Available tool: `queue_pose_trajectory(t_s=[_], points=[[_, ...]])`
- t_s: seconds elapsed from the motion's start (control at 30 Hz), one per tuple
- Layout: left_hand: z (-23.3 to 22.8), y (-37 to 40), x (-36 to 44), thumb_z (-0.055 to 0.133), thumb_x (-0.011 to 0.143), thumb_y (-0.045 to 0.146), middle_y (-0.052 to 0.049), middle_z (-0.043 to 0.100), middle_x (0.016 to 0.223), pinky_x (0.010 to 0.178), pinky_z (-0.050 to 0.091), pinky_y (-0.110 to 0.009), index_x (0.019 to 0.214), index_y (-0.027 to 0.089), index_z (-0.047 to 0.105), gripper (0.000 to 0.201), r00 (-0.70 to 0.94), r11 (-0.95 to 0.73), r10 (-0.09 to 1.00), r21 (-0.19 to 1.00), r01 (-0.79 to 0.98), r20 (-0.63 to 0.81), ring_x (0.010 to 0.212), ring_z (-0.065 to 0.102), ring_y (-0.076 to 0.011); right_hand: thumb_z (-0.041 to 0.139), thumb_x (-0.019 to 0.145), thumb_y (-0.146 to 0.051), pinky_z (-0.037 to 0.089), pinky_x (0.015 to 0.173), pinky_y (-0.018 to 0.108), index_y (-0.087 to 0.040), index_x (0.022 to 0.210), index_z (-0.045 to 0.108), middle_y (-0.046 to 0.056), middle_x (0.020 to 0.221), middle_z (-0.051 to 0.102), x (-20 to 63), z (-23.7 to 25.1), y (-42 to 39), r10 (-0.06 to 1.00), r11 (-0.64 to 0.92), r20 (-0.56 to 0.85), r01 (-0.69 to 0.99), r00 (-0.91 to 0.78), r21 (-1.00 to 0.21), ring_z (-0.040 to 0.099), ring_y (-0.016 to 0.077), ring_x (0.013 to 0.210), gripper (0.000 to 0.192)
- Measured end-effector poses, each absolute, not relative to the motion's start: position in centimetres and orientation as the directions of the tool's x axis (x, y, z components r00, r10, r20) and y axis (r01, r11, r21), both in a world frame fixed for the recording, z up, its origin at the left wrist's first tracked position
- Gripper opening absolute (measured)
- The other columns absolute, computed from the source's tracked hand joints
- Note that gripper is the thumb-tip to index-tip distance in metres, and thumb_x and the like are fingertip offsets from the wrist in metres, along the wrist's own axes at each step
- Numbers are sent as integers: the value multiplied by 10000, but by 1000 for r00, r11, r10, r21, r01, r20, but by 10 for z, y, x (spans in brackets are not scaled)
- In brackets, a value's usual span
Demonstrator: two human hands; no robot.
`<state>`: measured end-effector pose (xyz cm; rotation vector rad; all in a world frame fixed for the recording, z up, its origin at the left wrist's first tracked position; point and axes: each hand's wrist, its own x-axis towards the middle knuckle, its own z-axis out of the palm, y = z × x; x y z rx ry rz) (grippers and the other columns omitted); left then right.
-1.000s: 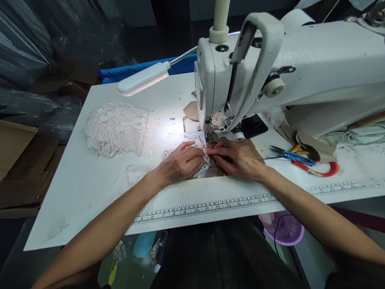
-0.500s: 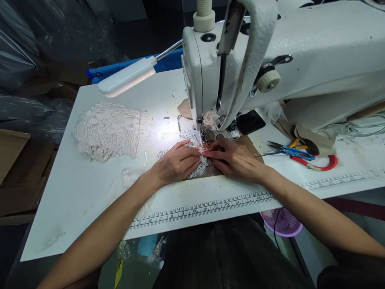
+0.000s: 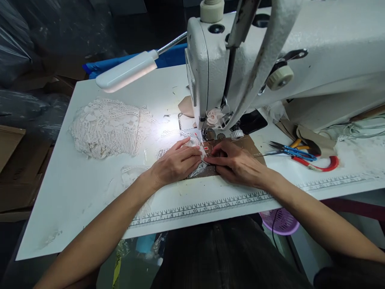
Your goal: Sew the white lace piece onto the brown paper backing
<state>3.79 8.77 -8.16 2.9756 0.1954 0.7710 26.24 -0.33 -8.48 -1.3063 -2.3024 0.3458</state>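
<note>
Under the needle area of a white sewing machine (image 3: 207, 72) lies a strip of white lace trim (image 3: 197, 170), much of it covered by my hands. My left hand (image 3: 177, 162) rests palm down on the lace, fingers stretched out over it, thumb hidden. From the other side my right hand (image 3: 240, 162) reaches in. Its index fingertip touches the lace edge, while the thumb and the other fingers are apart and partly bent. The round metal presser foot part (image 3: 209, 134) sits just behind the fingertips. A pale fabric flower (image 3: 214, 117) hangs on the machine head.
A big bundle of lace (image 3: 110, 126) lies at left under a lit lamp (image 3: 128, 71). Blue-handled snips (image 3: 296, 151) and red-handled scissors (image 3: 326, 163) lie at right, with a black phone (image 3: 253, 121) behind. A printed ruler (image 3: 195, 210) runs along the table's front edge.
My right hand has drawn slightly back from the lace, its index finger now straighter. My left hand stays on the lace. The view has shifted slightly closer to the machine.
</note>
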Motion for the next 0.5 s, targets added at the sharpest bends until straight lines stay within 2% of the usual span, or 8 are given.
queue_pose_trajectory(t_s=[0.13, 0.23, 0.33, 0.4, 0.5], points=[[-79, 88, 38, 553, 900, 128, -42, 710, 1002, 985, 520, -448, 909, 180, 628, 92, 864, -986, 168, 95, 140, 475, 930, 681, -153, 550, 891, -187, 552, 791, 401, -237, 1156, 703, 123, 1086, 583, 262, -84, -2, 853, 522, 271, 735, -446, -433, 564, 249, 1020, 310], [-77, 88, 38, 592, 883, 165, -43, 720, 947, 795, 544, -386, 893, 191, 629, 46, 850, -978, 206, 92, 185, 486, 808, 660, -155, 544, 884, -175, 544, 804, 407, -219, 1144, 709, 127, 1084, 587, 261, -81, -3, 857, 515, 266, 738, -440, -437, 564, 250, 1010, 312], [-74, 88, 38, 623, 861, 201, -46, 721, 857, 615, 467, -351, 831, 192, 619, 31, 790, -962, 254, 61, 267, 558, 685, 606, -161, 547, 876, -170, 536, 812, 407, -208, 1132, 712, 127, 1077, 590, 259, -80, -3, 863, 505, 269, 743, -427, -439, 563, 253, 1021, 308], [-72, 88, 38, 628, 849, 186, -41, 712, 802, 581, 424, -344, 787, 192, 608, 66, 750, -952, 269, 50, 301, 605, 640, 578, -157, 550, 869, -160, 532, 815, 408, -204, 1125, 712, 125, 1065, 592, 258, -79, -4, 864, 503, 278, 745, -420, -438, 562, 255, 1030, 306], [-71, 87, 38, 615, 842, 146, -49, 715, 827, 602, 420, -347, 813, 186, 617, 50, 770, -966, 228, 39, 256, 596, 664, 584, -163, 541, 865, -143, 528, 811, 411, -193, 1111, 715, 130, 1057, 595, 256, -80, -4, 856, 515, 299, 742, -421, -430, 560, 258, 1030, 305]])
